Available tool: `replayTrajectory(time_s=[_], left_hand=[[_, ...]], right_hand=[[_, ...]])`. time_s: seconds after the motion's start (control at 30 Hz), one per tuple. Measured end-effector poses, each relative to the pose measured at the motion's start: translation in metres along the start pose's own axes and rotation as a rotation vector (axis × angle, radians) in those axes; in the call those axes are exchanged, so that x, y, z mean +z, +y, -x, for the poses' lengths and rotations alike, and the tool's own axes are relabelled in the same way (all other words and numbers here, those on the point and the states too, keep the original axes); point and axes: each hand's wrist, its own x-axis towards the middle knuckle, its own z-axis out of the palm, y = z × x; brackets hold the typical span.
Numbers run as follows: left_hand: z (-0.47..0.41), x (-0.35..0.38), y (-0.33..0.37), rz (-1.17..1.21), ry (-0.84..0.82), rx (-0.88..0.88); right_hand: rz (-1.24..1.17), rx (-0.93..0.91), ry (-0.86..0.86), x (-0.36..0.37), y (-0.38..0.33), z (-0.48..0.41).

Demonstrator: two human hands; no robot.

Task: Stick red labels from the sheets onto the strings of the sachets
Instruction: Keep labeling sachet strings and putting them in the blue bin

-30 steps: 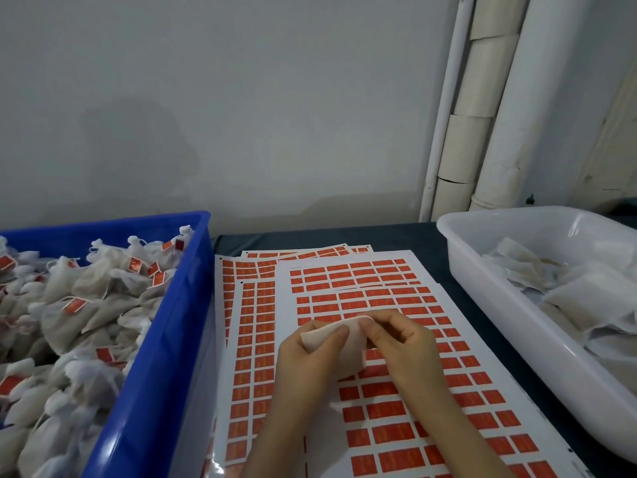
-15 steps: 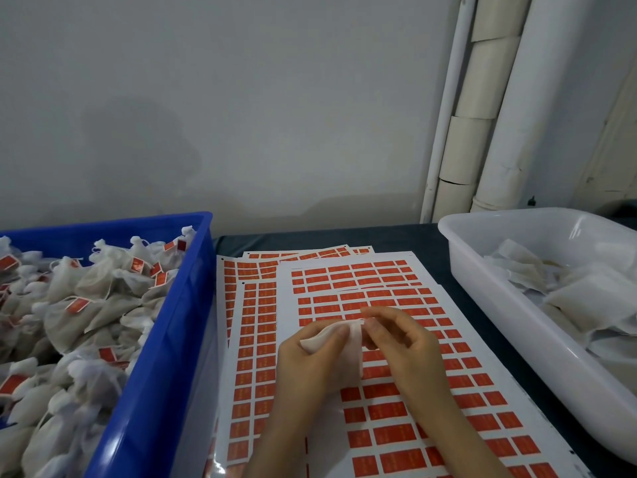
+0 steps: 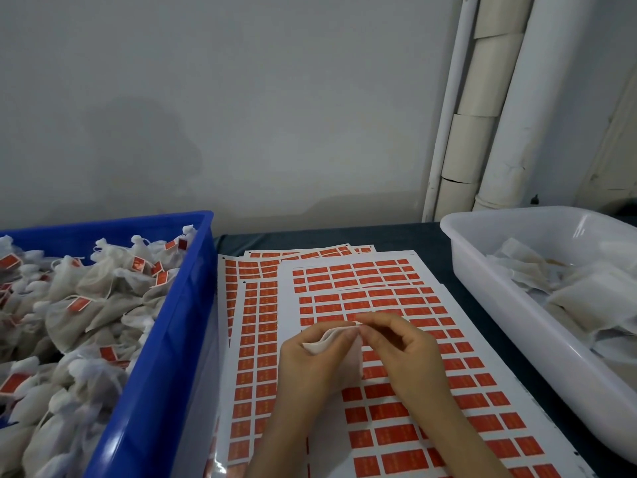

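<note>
We judged the white sachet [image 3: 355, 357], held at lower centre above the red label sheets [image 3: 379, 281], light, soft and easily crumpled, and best taken at its top edge; we could not make out its string. Our left hand [image 3: 310, 367] cupped it with curled fingers, and our right hand [image 3: 400, 350] pinched its upper edge between thumb and forefinger.

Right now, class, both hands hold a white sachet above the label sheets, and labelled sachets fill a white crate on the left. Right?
Wrong colour: the head view shows labelled sachets filling a blue crate on the left. The left hand and right hand do hold a white sachet above the label sheets.
</note>
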Motion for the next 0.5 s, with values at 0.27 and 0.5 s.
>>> replayTrajectory(time_s=[0.27,0.5], left_hand=[[-0.0019,0.0000,-0.0039,0.002,0.039,-0.013],[-0.0023,0.0000,-0.0024,0.044,0.112,-0.074]], right_hand=[[0.108,-0.052,0.031,0.0024,0.0007,0.0011],[0.169,-0.109,0.120,0.0023,0.0001,-0.0009]])
